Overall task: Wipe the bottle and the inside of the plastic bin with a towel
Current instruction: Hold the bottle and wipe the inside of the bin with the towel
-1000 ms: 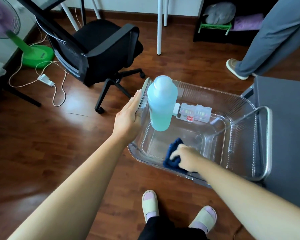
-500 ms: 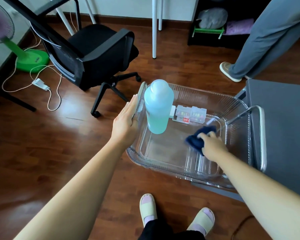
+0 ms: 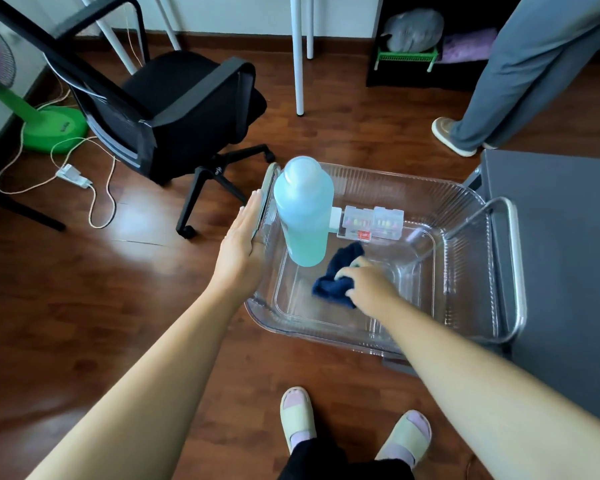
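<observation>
A clear ribbed plastic bin [image 3: 465, 299] with metal handles sits half off the edge of a dark grey surface. Inside, at its left, a light blue bottle [image 3: 303, 213] stands upright. My right hand [image 3: 368, 284] is down in the bin, pressing a dark blue towel [image 3: 336, 278] onto the middle of the floor, just right of the bottle's base. My left hand [image 3: 241, 244] lies flat, fingers together, against the outside of the bin's left wall at its handle. A small clear box [image 3: 374, 221] of coloured bits rests at the bin's back.
A black office chair [image 3: 174, 112] stands at the back left, with a green fan base [image 3: 54, 128] and a white cord beyond it. Another person's leg [image 3: 520, 71] is at the back right. The grey surface [image 3: 568, 254] fills the right. My slippered feet [image 3: 354, 424] are below.
My right hand has swept the towel across the bin floor: from the front edge to the right side, then back to the middle by the bottle. My left hand has stayed on the wall.
</observation>
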Demonstrator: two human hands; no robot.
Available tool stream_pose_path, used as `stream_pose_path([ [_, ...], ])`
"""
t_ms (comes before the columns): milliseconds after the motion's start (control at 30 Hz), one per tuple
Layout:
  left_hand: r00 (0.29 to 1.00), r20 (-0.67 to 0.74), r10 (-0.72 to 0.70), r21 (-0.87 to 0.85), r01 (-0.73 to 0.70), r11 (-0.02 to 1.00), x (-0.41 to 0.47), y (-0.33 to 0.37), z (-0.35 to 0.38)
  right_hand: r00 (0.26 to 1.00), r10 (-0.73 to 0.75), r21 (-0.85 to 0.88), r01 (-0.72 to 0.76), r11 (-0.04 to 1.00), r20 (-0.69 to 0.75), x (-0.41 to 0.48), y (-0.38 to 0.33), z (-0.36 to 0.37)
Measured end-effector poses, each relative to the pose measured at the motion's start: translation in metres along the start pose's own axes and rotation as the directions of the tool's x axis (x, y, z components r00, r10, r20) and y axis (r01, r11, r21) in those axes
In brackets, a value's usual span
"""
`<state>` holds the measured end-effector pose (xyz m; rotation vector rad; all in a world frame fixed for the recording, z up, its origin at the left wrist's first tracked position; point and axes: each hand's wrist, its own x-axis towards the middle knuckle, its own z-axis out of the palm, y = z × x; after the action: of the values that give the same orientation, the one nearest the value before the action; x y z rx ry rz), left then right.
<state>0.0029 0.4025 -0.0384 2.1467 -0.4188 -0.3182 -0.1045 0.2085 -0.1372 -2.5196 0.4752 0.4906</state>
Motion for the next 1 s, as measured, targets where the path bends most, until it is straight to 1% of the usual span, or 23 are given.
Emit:
stream_pose_path([
  [33,1.000,-0.004,-0.005,-0.017,0.005,1.000,0.000,0.000,0.001,0.998,0.054,-0.028,-0.055,0.998,-0.031,-0.001,0.015,-0.007],
  [100,1.000,-0.004,-0.011,-0.052,0.011,0.999,-0.001,0.000,0.003,0.975,0.217,-0.099,-0.221,0.970,-0.054,-0.008,0.042,-0.018],
  [167,1.000,-0.005,-0.017,-0.078,0.017,0.997,-0.002,0.000,0.005,0.931,0.366,-0.176,-0.362,0.916,-0.010,-0.019,0.054,-0.024],
  [233,1.000,-0.009,-0.030,-0.088,0.029,0.996,-0.002,-0.001,0.006,0.904,0.424,-0.226,-0.403,0.887,0.049,-0.030,0.052,-0.021],
  [267,0.999,-0.010,-0.037,-0.088,0.036,0.995,-0.002,-0.001,0.007,0.903,0.425,-0.238,-0.399,0.886,0.068,-0.034,0.047,-0.016],
  [333,0.999,-0.012,-0.042,-0.088,0.041,0.995,-0.001,-0.001,0.007,0.927,0.366,-0.223,-0.340,0.914,0.087,-0.040,0.032,-0.003],
  [433,0.999,-0.013,-0.043,-0.080,0.042,0.996,0.000,-0.001,0.007,0.980,0.171,-0.127,-0.157,0.979,0.104,-0.037,-0.001,0.017],
  [500,0.999,-0.016,-0.038,-0.079,0.036,0.996,0.000,-0.001,0.007,0.993,0.042,-0.057,-0.035,0.998,0.112,-0.031,-0.020,0.026],
  [533,0.999,-0.017,-0.035,-0.078,0.034,0.996,0.000,-0.002,0.007,0.993,-0.004,-0.044,0.010,0.999,0.115,-0.028,-0.025,0.028],
  [600,0.999,-0.019,-0.033,-0.066,0.031,0.997,0.000,-0.002,0.007,0.989,-0.051,-0.033,0.056,0.998,0.137,-0.026,-0.022,0.027],
  [667,0.999,-0.016,-0.029,-0.054,0.028,0.998,0.000,-0.002,0.008,0.985,-0.045,-0.043,0.053,0.998,0.167,-0.028,-0.005,0.020],
  [700,0.999,-0.016,-0.028,-0.054,0.028,0.998,0.001,-0.002,0.009,0.985,-0.012,-0.066,0.023,0.998,0.173,-0.029,0.007,0.015],
  [800,1.000,-0.022,-0.014,-0.049,0.013,0.999,0.000,-0.001,0.010,0.977,0.165,-0.101,-0.153,0.983,0.135,-0.032,0.041,-0.006],
  [867,1.000,-0.020,0.008,-0.027,-0.009,1.000,0.000,-0.001,0.010,0.964,0.246,-0.114,-0.234,0.965,0.105,-0.032,0.053,-0.017],
  [933,1.000,-0.017,0.024,0.009,-0.023,1.000,0.001,-0.001,0.009,0.963,0.261,-0.149,-0.249,0.957,0.067,-0.027,0.051,-0.021],
  [1000,0.999,-0.021,0.026,0.028,-0.025,0.999,0.002,-0.002,0.008,0.975,0.221,-0.148,-0.218,0.965,0.005,-0.023,0.041,-0.015],
])
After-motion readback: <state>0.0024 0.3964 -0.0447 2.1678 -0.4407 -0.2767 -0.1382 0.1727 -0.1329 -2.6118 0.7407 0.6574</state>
